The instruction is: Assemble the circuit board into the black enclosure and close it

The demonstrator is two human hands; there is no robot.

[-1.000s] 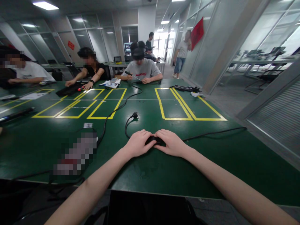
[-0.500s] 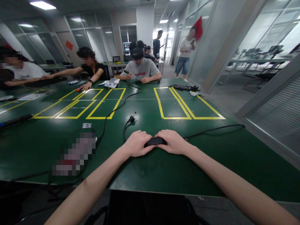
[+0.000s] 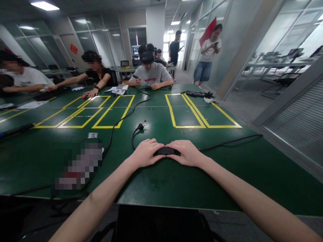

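Observation:
Between my two hands is a black power adapter, a slim dark block held just over the green table. My left hand grips its left end, fingers over the top and thumb along the near side. Its right end is in my right hand, held the same way, with the fingertips of both hands almost meeting. A black cord with a mains plug curves out beyond my left hand. On the other side a thin black cable runs off to the right. Much of the adapter is hidden by my fingers.
Left of my arms lies a blurred-out pinkish object with a dark cord running across the table. Yellow tape marks rectangles. A black tripod lies at the far right. Across the table a co-worker holds a screwdriver.
Both hands keep their grip; the adapter has turned slightly, showing more of its near face. In the background, a standing person in a white shirt has shifted right.

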